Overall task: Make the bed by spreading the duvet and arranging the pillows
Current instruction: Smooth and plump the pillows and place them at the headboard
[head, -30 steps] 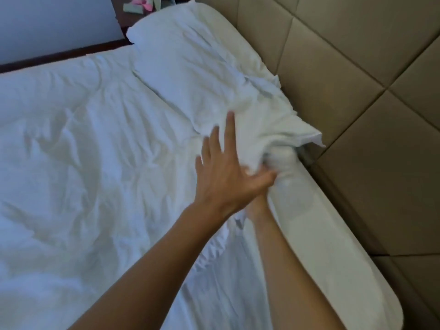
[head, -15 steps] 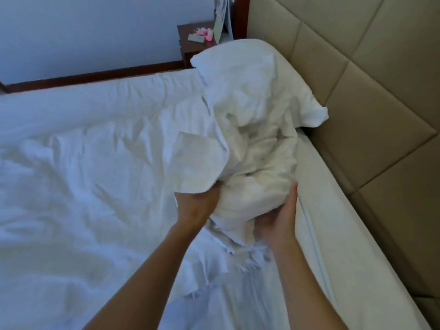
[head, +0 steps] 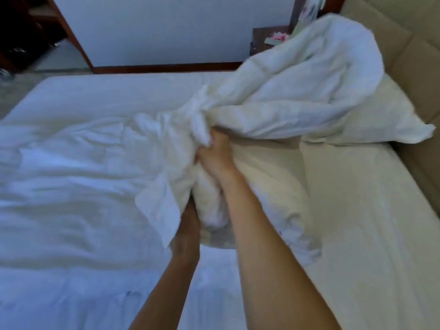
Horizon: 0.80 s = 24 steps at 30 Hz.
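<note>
Both hands, left hand (head: pixel 188 225) and right hand (head: pixel 214 156), grip the pillow (head: pixel 297 91)

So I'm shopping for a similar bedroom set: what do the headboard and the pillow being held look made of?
The headboard looks like padded beige leather or faux leather: smooth, slightly glossy panels split by stitched seams. The pillow, gripped by the right hand and left hand, looks like a soft filling in a white woven cotton-type case: matte and heavily creased.

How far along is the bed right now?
Done: little; the duvet covers the mattress but is still wrinkled. In hand: the right hand and left hand grip a bunched pillow lifted near the headboard. Left: set pillows, smooth duvet.
</note>
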Available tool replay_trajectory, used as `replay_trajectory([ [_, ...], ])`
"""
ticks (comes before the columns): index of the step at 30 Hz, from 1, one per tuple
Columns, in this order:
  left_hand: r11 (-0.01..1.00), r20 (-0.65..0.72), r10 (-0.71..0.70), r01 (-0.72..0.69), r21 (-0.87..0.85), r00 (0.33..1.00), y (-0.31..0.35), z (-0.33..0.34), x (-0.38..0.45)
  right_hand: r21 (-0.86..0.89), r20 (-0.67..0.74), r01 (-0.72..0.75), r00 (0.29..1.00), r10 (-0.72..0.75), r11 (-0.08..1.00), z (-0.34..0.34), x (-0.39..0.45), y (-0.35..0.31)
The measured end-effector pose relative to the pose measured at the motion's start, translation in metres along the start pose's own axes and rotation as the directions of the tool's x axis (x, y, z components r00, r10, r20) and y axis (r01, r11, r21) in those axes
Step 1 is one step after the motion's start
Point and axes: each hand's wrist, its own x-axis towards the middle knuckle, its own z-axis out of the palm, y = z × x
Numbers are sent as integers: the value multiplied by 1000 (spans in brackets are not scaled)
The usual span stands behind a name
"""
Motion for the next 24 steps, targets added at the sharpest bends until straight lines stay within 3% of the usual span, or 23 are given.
replay_trajectory([
  [2,984,-31,-151,148,-95,988,-30,-58,19,-219,267,85,963,-24,972,81,-24,-11],
  [4,910,140,-249,281,-305,958,-60,-127,34,-335,473,68,875,106,940,160,-57,-10],
  [6,738,266,-325,420,-529,907,-81,-186,45,-363,505,-42,831,234,931,201,-87,1],
  [8,634,279,-367,458,-623,887,-92,-236,57,-369,447,-112,849,282,923,221,-113,10],
  [10,660,319,-332,460,-594,888,-92,-268,70,-435,380,-140,867,322,890,233,-127,18],
  [13,811,350,-302,432,-394,887,-79,-271,90,-557,317,-155,869,381,816,238,-133,11],
  [16,902,468,-201,349,-254,860,-47,-253,100,-390,204,-216,928,313,895,246,-145,-19],
  [18,793,568,-91,405,-456,818,-23,-247,100,-252,131,-113,980,149,961,251,-154,-42],
  [20,602,569,-25,467,-648,822,-20,-252,101,-228,225,-40,970,93,973,250,-161,-54],
  [22,604,488,-179,487,-630,854,-38,-257,103,-301,477,-35,860,182,953,247,-169,-51],
  [24,704,319,-483,578,-412,815,-66,-261,101,-349,608,-35,751,255,936,236,-181,-37],
])
